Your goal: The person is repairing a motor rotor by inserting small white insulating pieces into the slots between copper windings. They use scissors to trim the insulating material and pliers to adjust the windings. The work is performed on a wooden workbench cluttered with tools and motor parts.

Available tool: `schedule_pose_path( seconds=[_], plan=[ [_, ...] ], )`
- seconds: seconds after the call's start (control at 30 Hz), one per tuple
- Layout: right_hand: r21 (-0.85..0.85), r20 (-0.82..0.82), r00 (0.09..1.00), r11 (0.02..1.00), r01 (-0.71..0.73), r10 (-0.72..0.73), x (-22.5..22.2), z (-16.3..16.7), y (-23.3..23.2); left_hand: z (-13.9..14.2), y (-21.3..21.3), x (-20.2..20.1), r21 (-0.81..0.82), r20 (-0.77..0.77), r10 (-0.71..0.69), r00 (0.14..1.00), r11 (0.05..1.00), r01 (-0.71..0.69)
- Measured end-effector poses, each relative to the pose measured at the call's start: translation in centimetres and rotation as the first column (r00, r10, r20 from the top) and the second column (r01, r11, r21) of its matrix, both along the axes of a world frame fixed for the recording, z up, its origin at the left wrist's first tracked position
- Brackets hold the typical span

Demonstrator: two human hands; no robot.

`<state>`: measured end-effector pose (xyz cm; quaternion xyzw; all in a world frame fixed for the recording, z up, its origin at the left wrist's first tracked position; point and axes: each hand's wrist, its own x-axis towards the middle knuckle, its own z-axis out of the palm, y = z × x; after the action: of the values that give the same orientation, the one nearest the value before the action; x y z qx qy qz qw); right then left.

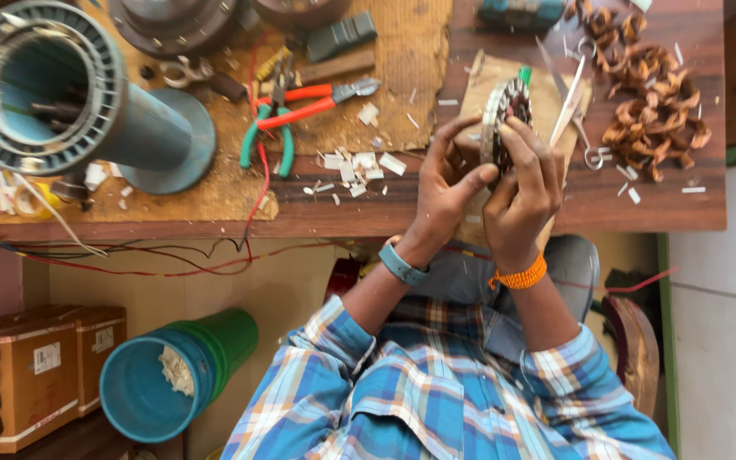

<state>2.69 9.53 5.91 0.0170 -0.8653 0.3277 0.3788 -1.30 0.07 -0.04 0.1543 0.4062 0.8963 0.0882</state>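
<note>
Both my hands hold a small round metal stator core [504,100] with slotted teeth, upright on its edge over a piece of brown card [483,72] on the wooden workbench [641,209]. My left hand [443,186], with a teal wristband, grips the core's left side, its fingers curled round the rim. My right hand [523,192], with an orange thread bracelet, covers the core's near face, fingertips pressed into the slots. A green strip [525,75] sticks out at the core's top.
Scissors [574,102] lie just right of the core, beside a heap of old copper coils [651,111]. White paper scraps [355,166], red and green pliers [300,111] and a big teal stator housing [53,85] lie left. Below stand a teal-green tube [172,375] and cardboard boxes [44,366].
</note>
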Motion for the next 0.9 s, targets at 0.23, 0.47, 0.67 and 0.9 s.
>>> schedule_pose_path(
  seconds=[0.23, 0.47, 0.67, 0.9],
  plan=[
    [-0.024, 0.011, 1.000, 1.000, -0.003, 0.004, 0.2, -0.3, 0.0, 0.4, -0.2, 0.3, -0.004, 0.014, -0.028, 1.000, 1.000, 0.028],
    [-0.002, 0.014, 1.000, 1.000, 0.004, -0.004, 0.4, 0.0, -0.1, 0.7, -0.4, 0.4, 0.000, 0.042, -0.049, 0.998, 0.999, 0.049],
    [0.079, 0.052, 0.998, 0.996, -0.033, 0.029, 0.5, 0.7, 0.5, 0.5, -0.4, 0.4, -0.087, 0.070, -0.045, 0.997, 0.995, 0.051],
    [-0.220, 0.163, 0.977, 0.970, -0.099, 0.136, -0.5, 2.6, 1.8, 0.5, -0.1, -0.2, -0.076, 0.028, -0.005, 1.000, 0.997, 0.007]
  ],
)
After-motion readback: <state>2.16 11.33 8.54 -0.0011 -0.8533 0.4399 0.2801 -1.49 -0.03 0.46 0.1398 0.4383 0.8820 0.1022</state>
